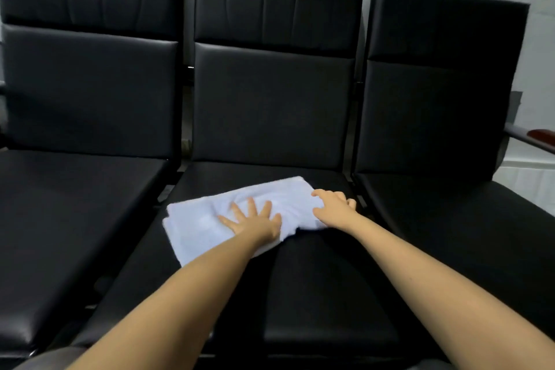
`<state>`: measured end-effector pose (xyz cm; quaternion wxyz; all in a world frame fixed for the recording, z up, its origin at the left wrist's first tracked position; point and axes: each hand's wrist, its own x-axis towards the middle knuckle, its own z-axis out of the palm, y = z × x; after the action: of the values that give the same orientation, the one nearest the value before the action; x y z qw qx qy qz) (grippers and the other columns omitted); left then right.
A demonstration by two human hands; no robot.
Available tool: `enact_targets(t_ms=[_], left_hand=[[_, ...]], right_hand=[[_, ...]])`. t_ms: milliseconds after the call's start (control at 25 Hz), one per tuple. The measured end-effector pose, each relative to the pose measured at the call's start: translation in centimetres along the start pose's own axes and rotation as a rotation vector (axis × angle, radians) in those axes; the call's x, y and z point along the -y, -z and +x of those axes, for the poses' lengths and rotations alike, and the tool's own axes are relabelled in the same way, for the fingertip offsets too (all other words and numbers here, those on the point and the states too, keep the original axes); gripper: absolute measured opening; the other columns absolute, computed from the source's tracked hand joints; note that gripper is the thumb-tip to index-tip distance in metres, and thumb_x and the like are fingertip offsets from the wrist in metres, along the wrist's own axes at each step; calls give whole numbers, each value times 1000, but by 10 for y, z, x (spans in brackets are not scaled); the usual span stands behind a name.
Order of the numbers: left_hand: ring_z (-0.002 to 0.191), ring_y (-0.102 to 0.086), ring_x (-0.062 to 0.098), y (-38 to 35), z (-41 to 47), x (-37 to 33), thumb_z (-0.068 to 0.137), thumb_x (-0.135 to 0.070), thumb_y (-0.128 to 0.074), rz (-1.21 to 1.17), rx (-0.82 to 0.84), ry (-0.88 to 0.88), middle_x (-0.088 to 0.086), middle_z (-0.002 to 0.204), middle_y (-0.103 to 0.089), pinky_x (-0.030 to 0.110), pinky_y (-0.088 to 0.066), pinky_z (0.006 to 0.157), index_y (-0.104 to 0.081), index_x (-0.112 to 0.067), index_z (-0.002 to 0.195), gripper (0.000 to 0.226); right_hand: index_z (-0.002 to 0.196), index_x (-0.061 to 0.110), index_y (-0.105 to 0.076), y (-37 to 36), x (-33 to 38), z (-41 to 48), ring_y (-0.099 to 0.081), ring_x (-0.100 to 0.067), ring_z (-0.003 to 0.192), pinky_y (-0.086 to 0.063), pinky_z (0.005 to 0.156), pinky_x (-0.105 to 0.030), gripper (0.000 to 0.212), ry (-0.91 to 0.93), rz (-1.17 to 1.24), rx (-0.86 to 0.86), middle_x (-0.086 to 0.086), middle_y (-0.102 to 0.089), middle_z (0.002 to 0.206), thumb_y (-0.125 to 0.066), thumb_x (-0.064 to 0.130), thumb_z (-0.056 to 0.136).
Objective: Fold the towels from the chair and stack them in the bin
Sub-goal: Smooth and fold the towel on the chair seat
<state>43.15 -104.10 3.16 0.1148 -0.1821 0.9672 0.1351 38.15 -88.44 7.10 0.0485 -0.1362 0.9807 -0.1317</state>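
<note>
A white towel (204,219), partly folded, lies across the seat of the middle black chair (315,279). My left hand (255,218) lies flat on the towel's middle with its fingers spread. At the towel's right end my right hand (335,207) has its fingers curled round the edge of the cloth. No bin shows in this view.
Three black padded chairs stand side by side against a pale wall; the left chair's seat (66,213) and the right chair's seat (468,234) hold nothing. An armrest with a reddish pad (540,137) juts out at the far right.
</note>
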Motion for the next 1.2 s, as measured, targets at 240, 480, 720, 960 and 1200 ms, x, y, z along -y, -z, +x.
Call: enact_targets(t_ms=[240, 480, 720, 960, 1200], left_hand=[[111, -49, 30, 41, -13, -31, 88, -31, -45, -152, 140, 51, 8, 118, -51, 35, -38, 94, -52, -11, 128, 45], [120, -53, 29, 44, 39, 38, 87, -21, -53, -197, 131, 227, 9, 126, -56, 34, -45, 90, -56, -7, 127, 42], [119, -54, 31, 65, 15, 44, 95, -12, -50, -416, 191, 154, 20, 127, -56, 31, -40, 86, -54, 4, 125, 34], [67, -55, 21, 80, 19, 40, 92, -10, -56, -830, 233, 352, 9, 81, -57, 29, -49, 59, -55, -2, 85, 11], [95, -62, 27, 63, 16, 30, 94, -12, -52, -854, 344, 304, 15, 101, -63, 36, -51, 82, -56, 3, 107, 20]], right_hand=[[88, 11, -55, -10, -14, 6, -57, -28, 94, -44, 78, -31, 10, -207, 274, -26, -9, -60, 98, -46, 16, 86], [79, 8, -51, -23, -5, 3, -54, -22, 74, -41, 53, -24, 22, -365, 498, 105, -8, -56, 83, -61, 27, 80], [102, -2, -60, -33, -6, 11, -61, -25, 86, -49, 70, -28, 34, -431, 608, 81, -12, -62, 98, -72, 19, 79], [75, 5, -50, -17, -18, 12, -42, -15, 55, -36, 48, -21, 13, -494, 651, 145, -8, -48, 66, -46, 1, 87], [82, 8, -57, -17, -19, 10, -46, -12, 62, -38, 53, -20, 20, -437, 705, 182, -4, -53, 76, -64, 27, 87]])
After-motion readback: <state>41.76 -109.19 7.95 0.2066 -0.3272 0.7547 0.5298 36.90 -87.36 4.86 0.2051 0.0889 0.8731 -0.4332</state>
